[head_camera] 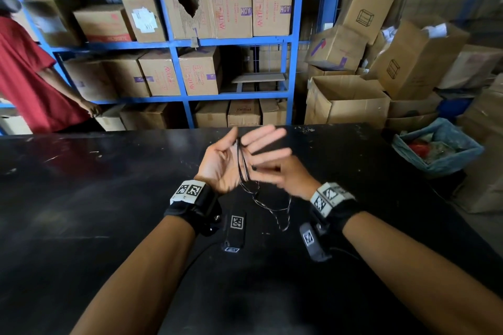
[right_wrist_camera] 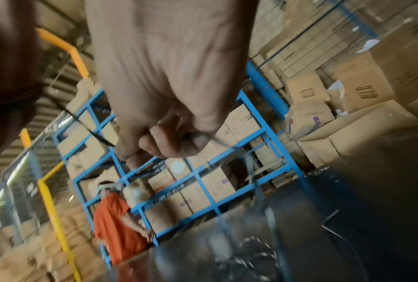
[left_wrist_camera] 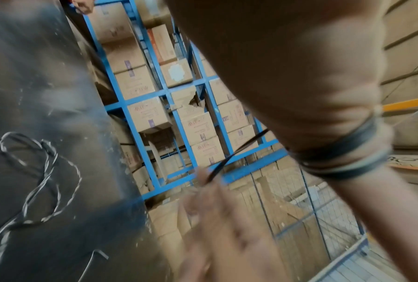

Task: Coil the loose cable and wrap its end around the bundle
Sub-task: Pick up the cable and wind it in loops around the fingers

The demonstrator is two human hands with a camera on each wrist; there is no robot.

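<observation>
From the head camera I see my left hand [head_camera: 221, 164] held palm-up over the scuffed black bench [head_camera: 95, 185], fingers straight and spread, with the thin black cable [head_camera: 243, 163] looped in several turns around the palm. My right hand [head_camera: 275, 171] is blurred just beside it, fingers reaching toward the loops. I cannot tell from here whether it grips anything.

The right wrist camera settles that. The fingers [right_wrist_camera: 155, 145] are curled under, pinching a short run of the cable [right_wrist_camera: 212, 138] against the thumb.

The left wrist camera adds what the head view hides. The turns lie flat and side by side, glossy, banding the hand like a strap [left_wrist_camera: 343, 152]. One strand [left_wrist_camera: 229, 158] runs from them to the smeared right fingertips [left_wrist_camera: 203, 183]. The slack tail [left_wrist_camera: 46, 175] lies on the bench in loose, twisted figure-eight curls, catching pale highlights.

Past the bench stand blue steel shelves [head_camera: 174, 43] packed with brown corrugated cardboard boxes [head_camera: 231, 11]. A person in a red shirt [head_camera: 24, 73] stands at the left, and a blue bag-lined bin [head_camera: 435, 147] sits at the right.
</observation>
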